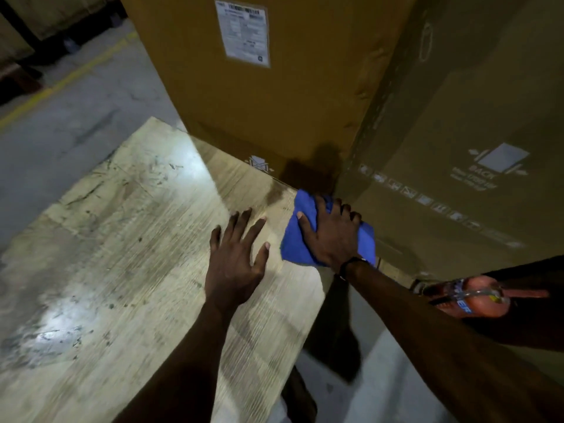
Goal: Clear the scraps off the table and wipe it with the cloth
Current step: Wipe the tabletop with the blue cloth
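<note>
The cloth (pixel 308 236), blue, soft and bunched, lies at the table's (pixel 128 239) far right corner against the cartons; the right hand (pixel 331 235) presses it flat-palmed, while the left hand (pixel 236 254) rests spread, holding nothing.

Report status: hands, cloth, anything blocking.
Left hand flat on table. Right hand pressing blue cloth at far edge. Big cardboard box hard against cloth.
</note>
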Tool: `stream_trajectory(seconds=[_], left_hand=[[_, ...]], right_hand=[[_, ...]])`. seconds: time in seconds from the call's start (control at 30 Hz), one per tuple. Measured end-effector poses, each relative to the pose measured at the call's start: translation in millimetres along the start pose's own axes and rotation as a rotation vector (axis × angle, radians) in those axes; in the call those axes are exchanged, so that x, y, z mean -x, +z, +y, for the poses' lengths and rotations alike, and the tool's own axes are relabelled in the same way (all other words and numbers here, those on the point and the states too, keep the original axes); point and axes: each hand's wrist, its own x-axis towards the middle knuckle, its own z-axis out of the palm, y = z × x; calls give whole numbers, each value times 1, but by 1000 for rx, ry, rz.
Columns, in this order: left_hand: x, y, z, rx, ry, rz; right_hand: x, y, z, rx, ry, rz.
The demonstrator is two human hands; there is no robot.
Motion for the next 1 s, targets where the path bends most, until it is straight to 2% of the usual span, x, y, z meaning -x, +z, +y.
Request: stream_trajectory(seconds=[0.13,0.23,0.33,0.4,0.47,0.63,0.77,0.87,1.0], left_hand=[[0,3,0,-22,-194,91],[-1,3,-2,-70,-274,124],[-5,4,-4,-111,-349,133],[-10,3,-5,-98,-491,178],[-12,5,-4,-97,-569,194],[-9,4,6,-95,-600,201],[-8,2,6,-125,-648,193],[-10,5,6,-153,-687,236],[-8,9,4,-166,-705,301]], right_hand=[[-45,7,-34,19,-265,-43],[-83,23,-77,55,-430,-40],[-95,33,-93,65,-495,29],[-89,30,-82,52,-561,67],[-76,23,-60,40,-554,2],[-56,8,-42,8,-481,-108],[-96,28,-105,45,-564,-66],[-138,39,-162,24,-623,-140],[-151,38,-175,28,-690,-181]])
